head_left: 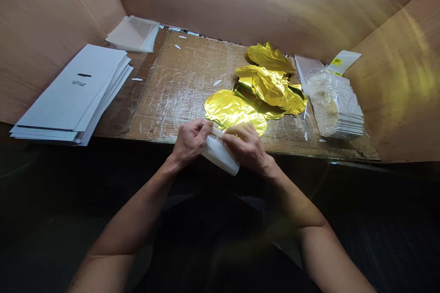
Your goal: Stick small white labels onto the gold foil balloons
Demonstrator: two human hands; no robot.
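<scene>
A whitish plastic bag (222,158) with small printed marks near its upper edge is held in front of the table edge. My left hand (191,141) pinches its upper left part between thumb and fingers. At the upper right part, my right hand (248,146) has its fingers closed on the same bag. Just beyond the hands lies a shiny gold foil balloon (228,106), flat on the table. More crumpled gold foil balloons (264,84) are heaped behind it. What is inside the bag, if anything, I cannot make out.
White cards (72,87) with cut slots are stacked at the left, with clear bags (134,34) behind. A bundle of packed white pieces (343,110) stands at the right, near yellow labels (337,61). Wooden panels (220,0) enclose the cardboard-covered table (172,87); small white scraps lie about.
</scene>
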